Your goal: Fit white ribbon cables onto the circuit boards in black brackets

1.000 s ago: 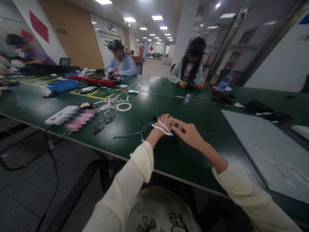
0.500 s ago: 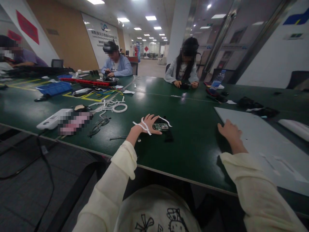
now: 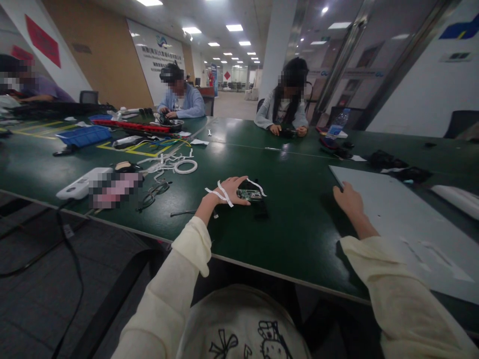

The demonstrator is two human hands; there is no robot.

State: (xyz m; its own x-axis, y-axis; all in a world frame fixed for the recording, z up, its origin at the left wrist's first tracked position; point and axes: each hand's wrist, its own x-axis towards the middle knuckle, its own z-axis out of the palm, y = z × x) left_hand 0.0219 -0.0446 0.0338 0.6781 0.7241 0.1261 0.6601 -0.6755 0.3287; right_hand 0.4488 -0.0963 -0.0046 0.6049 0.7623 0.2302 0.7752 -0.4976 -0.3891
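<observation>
My left hand [image 3: 229, 191] is curved round the left end of a small green circuit board [image 3: 251, 194] with black parts, thumb in front and fingers behind. White tape strips [image 3: 223, 193] cling to the back of this hand and wrist. Another thin white strip [image 3: 257, 185] arches from the fingertips over the board. My right hand [image 3: 350, 200] has its fingers bent at the left edge of a large pale flat panel [image 3: 389, 199] lying on the table; its undersides are hidden. A short dark cable [image 3: 183, 213] lies by my left wrist.
To the left are a roll of white tape [image 3: 185, 166], glasses [image 3: 152, 195], a white power strip [image 3: 85, 183] and a blue tray [image 3: 84, 135]. Black bags [image 3: 385, 158] and a water bottle [image 3: 338, 123] stand right. Several people sit across the green table [image 3: 292, 239].
My right hand and the pale panel have shifted slightly left. The fingers of my left hand have drawn closer together round the circuit board, which stays in place.
</observation>
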